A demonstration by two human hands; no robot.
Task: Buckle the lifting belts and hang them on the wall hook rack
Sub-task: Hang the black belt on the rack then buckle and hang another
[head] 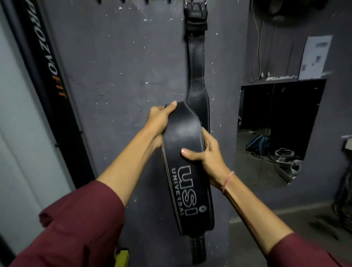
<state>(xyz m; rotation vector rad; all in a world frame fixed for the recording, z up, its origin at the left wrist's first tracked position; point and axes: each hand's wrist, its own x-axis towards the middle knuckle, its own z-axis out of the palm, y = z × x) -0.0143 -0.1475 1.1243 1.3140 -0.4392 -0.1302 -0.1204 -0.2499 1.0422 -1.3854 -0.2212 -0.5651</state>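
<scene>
Scuffed grey wall with one hung belt. Below it, the left hand and right hand grip the USI belt. Best buckle it before lifting.

Open: bare wall between the black frame and the hanging belt, up to the hook rack.
Blocked: hanging belt covers its strip of wall; held belt overlaps its lower end.
</scene>
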